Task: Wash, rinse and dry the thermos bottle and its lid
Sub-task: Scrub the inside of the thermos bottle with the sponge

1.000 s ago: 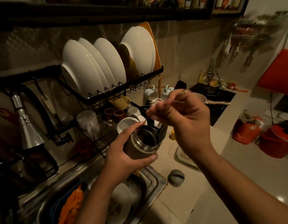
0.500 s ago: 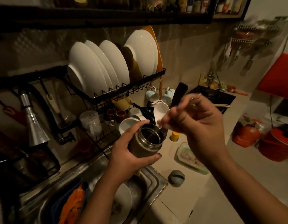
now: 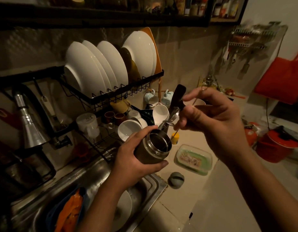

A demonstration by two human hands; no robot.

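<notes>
— Steel rim, dark body: where's the thermos [image 3: 152, 149]?
— Over the sink [image 3: 101, 171] edge, open mouth tilted up, left hand [image 3: 134, 162] wrapped round it.
— And the right hand [image 3: 216, 121]?
— Pinching a thin rod [image 3: 175, 131] whose lower end dips into the mouth.
— The lid?
— Can't tell; a grey round thing [image 3: 175, 180] lies on the counter [image 3: 203, 198].

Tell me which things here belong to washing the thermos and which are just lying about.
Part of the job:
thermos bottle, gripped by the left hand
thin rod, pinched by the right hand, reaching into the bottle's mouth
grey lid on the counter
sink

Just lying about:
white plates in the rack
cups
green container
red pot
</notes>
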